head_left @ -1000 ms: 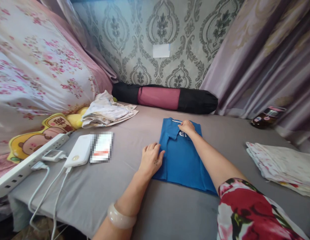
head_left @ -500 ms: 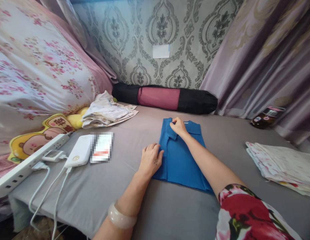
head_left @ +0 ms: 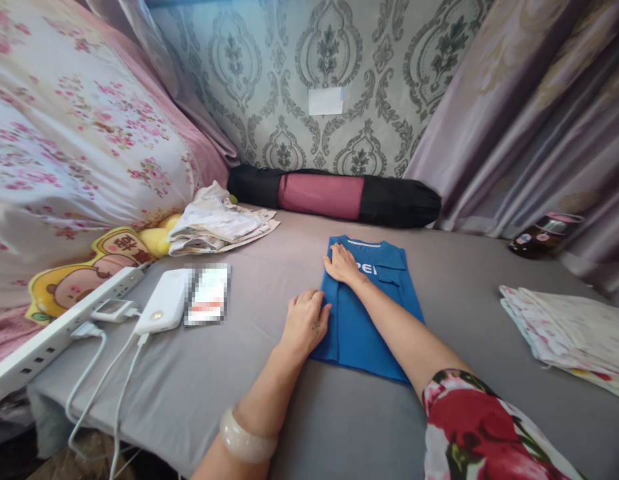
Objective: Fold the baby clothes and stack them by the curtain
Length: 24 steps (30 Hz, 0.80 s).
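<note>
A blue T-shirt (head_left: 372, 327) lies folded on the grey cloth, its collar end away from me and part of a white print showing near the top. My right hand (head_left: 343, 265) lies on the shirt's upper left part, fingers extended and pressing the fabric. Along the shirt's lower left edge rests my left hand (head_left: 305, 323), with fingers slightly bent and apart from the thumb. Neither hand appears to grip the cloth. My right forearm covers part of the shirt's middle.
A rolled black and pink bag (head_left: 322, 197) lies along the wall. Folded cloths (head_left: 224, 223) sit at back left, with more folded fabric (head_left: 574, 337) at right. A power bank (head_left: 165, 300), phone (head_left: 208, 293) and power strip (head_left: 64, 333) lie left. A dark bottle (head_left: 542, 235) lies back right.
My right hand has let go of the pinched sleeve part and flattened on the shirt's upper left. The collar and white print now show. My left hand stays on the left edge.
</note>
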Tool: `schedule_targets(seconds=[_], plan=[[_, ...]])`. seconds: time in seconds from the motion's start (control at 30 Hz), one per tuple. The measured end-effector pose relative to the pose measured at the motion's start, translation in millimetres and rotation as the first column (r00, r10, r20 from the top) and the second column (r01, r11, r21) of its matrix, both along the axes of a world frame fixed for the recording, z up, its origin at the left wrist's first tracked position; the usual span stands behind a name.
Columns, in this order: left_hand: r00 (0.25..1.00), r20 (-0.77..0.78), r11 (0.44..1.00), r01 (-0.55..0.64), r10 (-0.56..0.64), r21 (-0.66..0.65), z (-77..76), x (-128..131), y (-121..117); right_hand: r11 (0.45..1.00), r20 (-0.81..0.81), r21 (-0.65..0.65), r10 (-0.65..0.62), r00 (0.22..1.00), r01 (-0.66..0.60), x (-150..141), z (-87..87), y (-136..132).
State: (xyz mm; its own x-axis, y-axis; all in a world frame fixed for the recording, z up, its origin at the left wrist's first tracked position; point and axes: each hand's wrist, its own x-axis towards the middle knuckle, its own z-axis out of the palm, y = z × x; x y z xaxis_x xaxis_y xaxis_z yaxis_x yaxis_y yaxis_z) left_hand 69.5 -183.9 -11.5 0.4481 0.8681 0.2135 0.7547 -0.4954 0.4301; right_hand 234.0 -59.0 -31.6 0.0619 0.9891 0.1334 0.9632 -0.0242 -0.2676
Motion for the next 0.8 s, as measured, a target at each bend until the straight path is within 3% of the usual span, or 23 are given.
schedule_targets(seconds=[0.13, 0.27, 0.37, 0.47, 0.8], plan=[[1.0, -0.02, 1.0, 0.005, -0.005, -0.004, 0.6, 0, -1, 0.991, -0.003, -0.134, 0.027, 1.0, -0.027, -1, -3.0, -1], [1.0, 0.001, 1.0, -0.008, 0.008, 0.015, -0.7, 0, -1, 0.969, -0.12, -0.236, 0.038, 0.992, -0.066, 9, 10.5, 12], [0.999, 0.027, 0.999, -0.02, 0.019, 0.035, -2.1, 0, 0, 0.985, -0.219, -0.167, 0.007, 0.976, -0.044, 19, 24.4, 24], [0.998, 0.049, 0.998, -0.03, 0.027, 0.048, -3.5, 0, 1, 0.997, -0.185, -0.074, -0.041, 0.982, 0.027, 22, 29.7, 29], [0.998, 0.069, 0.998, -0.012, 0.008, 0.059, -8.8, -1, 2, 0.992, 0.074, -0.111, -0.046, 0.996, 0.054, -2, -2.8, 24]])
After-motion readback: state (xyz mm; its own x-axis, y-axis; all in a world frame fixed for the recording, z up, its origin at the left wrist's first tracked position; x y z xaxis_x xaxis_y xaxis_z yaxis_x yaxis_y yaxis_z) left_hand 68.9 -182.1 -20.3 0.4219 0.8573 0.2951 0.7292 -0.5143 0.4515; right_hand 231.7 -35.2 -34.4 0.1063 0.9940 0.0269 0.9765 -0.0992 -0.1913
